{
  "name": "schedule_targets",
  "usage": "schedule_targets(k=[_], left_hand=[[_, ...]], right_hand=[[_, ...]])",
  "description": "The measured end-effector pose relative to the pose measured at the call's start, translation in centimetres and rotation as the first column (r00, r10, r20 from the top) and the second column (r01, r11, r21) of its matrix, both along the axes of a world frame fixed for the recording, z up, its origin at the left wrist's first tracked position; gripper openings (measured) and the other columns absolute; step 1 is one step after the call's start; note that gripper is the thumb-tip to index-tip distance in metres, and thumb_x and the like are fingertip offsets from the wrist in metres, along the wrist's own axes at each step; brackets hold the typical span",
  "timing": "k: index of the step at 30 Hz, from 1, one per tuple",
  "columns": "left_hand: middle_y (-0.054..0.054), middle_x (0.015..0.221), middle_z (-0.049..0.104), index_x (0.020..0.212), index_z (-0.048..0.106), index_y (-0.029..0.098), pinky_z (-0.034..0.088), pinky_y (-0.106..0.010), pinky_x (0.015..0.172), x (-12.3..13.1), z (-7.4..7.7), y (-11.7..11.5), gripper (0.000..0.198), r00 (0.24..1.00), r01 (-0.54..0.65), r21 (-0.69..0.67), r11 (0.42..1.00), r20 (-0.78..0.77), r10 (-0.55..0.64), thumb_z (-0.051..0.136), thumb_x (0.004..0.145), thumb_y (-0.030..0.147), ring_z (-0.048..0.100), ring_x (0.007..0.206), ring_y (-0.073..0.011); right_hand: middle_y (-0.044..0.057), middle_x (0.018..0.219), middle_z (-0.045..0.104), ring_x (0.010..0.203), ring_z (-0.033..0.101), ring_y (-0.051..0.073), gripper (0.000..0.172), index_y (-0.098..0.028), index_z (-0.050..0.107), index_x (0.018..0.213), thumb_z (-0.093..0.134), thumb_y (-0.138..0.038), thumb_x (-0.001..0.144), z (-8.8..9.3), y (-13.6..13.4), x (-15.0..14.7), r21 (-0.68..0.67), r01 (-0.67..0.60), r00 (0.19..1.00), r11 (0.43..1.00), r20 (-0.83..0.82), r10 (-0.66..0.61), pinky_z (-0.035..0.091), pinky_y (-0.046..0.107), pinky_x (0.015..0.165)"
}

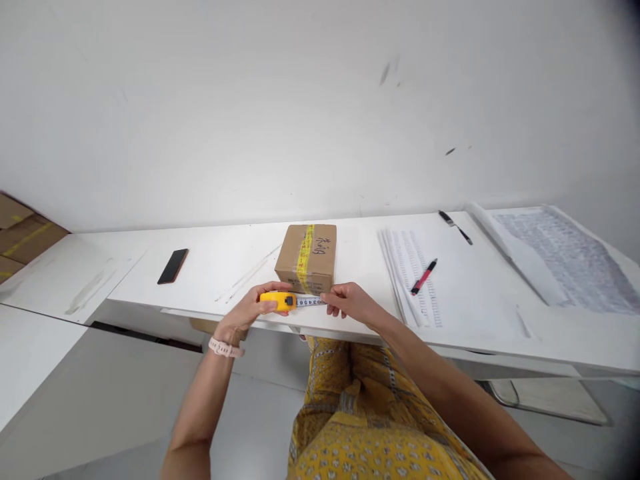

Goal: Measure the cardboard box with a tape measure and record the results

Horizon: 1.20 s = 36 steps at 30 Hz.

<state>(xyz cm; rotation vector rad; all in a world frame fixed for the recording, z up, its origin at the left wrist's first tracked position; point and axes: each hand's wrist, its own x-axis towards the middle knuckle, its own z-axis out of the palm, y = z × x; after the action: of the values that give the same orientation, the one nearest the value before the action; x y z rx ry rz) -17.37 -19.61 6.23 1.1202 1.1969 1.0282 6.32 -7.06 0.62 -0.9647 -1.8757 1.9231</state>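
Observation:
A small cardboard box (320, 250) with a strip of yellow tape and dark handwriting sits on the white desk. Along its near edge runs a yellow tape measure (277, 302), its numbered blade pulled out a short way. My left hand (245, 308) is closed around the tape measure's case. With fingers pinched, my right hand (350, 301) holds the free end of the blade at the box's near right corner. The fingertips of that hand partly cover the blade's end.
To the left on the desk (240, 247) lies a dark phone (173, 266). On the right are printed sheets (400, 260) with a red pen (425, 277), a black pen-like tool (455, 227) and a plastic-covered paper (565, 260). Cardboard boxes (30, 233) stand far left.

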Motion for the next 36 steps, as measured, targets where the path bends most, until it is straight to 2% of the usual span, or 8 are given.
schedule_targets(k=[7, 14, 18, 20, 23, 28, 32, 36], left_hand=[[-0.011, 0.124, 0.060, 0.132, 0.059, 0.024, 0.050, -0.038, 0.091, 5.5, -4.3, -2.9, 0.070, 0.989, -0.014, -0.008, 1.000, 0.146, 0.015, 0.082, 0.069, 0.044, 0.061, 0.106, -0.0267], [-0.008, 0.107, 0.066, 0.123, 0.064, 0.027, 0.051, -0.033, 0.078, 8.3, -4.1, -4.7, 0.063, 0.975, 0.224, -0.126, 0.966, 0.026, -0.222, 0.085, 0.063, 0.031, 0.063, 0.095, -0.0253], [-0.008, 0.107, 0.066, 0.113, 0.063, 0.025, 0.054, -0.034, 0.074, 7.9, -3.2, -4.8, 0.056, 0.966, -0.012, -0.052, 0.999, 0.256, 0.025, 0.084, 0.062, 0.039, 0.067, 0.087, -0.0239], [-0.009, 0.122, 0.063, 0.108, 0.062, 0.025, 0.056, -0.036, 0.075, 6.7, -2.8, -4.3, 0.054, 0.906, -0.286, 0.019, 0.958, 0.332, 0.264, 0.084, 0.062, 0.043, 0.068, 0.088, -0.0242], [-0.007, 0.133, 0.059, 0.100, 0.059, 0.025, 0.057, -0.039, 0.081, 4.4, -2.9, -2.8, 0.050, 0.766, -0.597, 0.082, 0.798, 0.352, 0.538, 0.084, 0.059, 0.042, 0.070, 0.088, -0.0225], [-0.004, 0.108, 0.069, 0.097, 0.057, 0.022, 0.057, -0.040, 0.081, 2.6, -4.1, -0.2, 0.050, 0.741, -0.632, 0.029, 0.774, 0.316, 0.593, 0.085, 0.059, 0.039, 0.072, 0.080, -0.0213], [-0.005, 0.103, 0.070, 0.102, 0.059, 0.019, 0.058, -0.038, 0.077, 2.4, -3.2, 1.2, 0.051, 0.791, -0.575, 0.044, 0.817, 0.285, 0.541, 0.084, 0.062, 0.038, 0.071, 0.080, -0.0216], [-0.005, 0.107, 0.070, 0.097, 0.059, 0.020, 0.058, -0.038, 0.076, 2.3, -0.8, 2.8, 0.047, 0.810, -0.541, 0.062, 0.839, 0.307, 0.500, 0.084, 0.061, 0.036, 0.072, 0.079, -0.0213]], right_hand=[[-0.001, 0.055, 0.060, 0.050, 0.050, 0.011, 0.037, -0.020, 0.050, 0.061, 0.071, -0.049, 0.072, -1.6, -2.0, 2.3, -0.032, 0.019, 1.000, 0.999, -0.023, -0.020, 0.038, 0.025, 0.050], [-0.004, 0.063, 0.058, 0.059, 0.049, 0.013, 0.021, -0.022, 0.056, 0.080, 0.068, -0.039, 0.079, 2.7, -3.2, 4.4, 0.303, -0.247, 0.968, 0.920, 0.025, 0.251, 0.033, 0.025, 0.054], [0.003, 0.079, 0.067, 0.072, 0.059, 0.018, 0.031, -0.023, 0.061, 0.089, 0.055, -0.054, 0.088, 4.2, -1.7, 3.8, 0.434, -0.056, 0.996, 0.899, -0.036, 0.080, 0.045, 0.030, 0.065], [0.009, 0.109, 0.068, 0.099, 0.062, 0.025, 0.039, -0.024, 0.062, 0.108, 0.051, -0.058, 0.090, 4.1, -0.1, 2.9, 0.586, 0.120, 0.992, 0.801, -0.097, -0.078, 0.049, 0.037, 0.082], [0.013, 0.153, 0.040, 0.140, 0.035, 0.033, 0.067, -0.026, 0.048, 0.140, 0.057, -0.064, 0.085, 2.9, 2.8, 1.2, 0.826, 0.099, 0.995, 0.555, -0.066, -0.080, 0.035, 0.049, 0.108], [0.012, 0.158, 0.034, 0.147, 0.026, 0.032, 0.071, -0.024, 0.046, 0.144, 0.058, -0.063, 0.086, 1.2, 5.9, -1.9, 0.951, -0.073, 0.997, 0.302, 0.081, -0.013, 0.023, 0.050, 0.114], [0.011, 0.147, 0.051, 0.134, 0.044, 0.029, 0.051, -0.025, 0.059, 0.131, 0.052, -0.057, 0.092, 2.6, 7.6, -3.7, 0.951, 0.040, 0.995, 0.307, -0.010, -0.099, 0.028, 0.046, 0.109], [0.009, 0.125, 0.067, 0.115, 0.055, 0.027, 0.039, -0.024, 0.069, 0.109, 0.039, -0.047, 0.099, 5.1, 10.3, -5.1, 0.882, 0.133, 0.987, 0.451, -0.074, -0.145, 0.035, 0.044, 0.097]])
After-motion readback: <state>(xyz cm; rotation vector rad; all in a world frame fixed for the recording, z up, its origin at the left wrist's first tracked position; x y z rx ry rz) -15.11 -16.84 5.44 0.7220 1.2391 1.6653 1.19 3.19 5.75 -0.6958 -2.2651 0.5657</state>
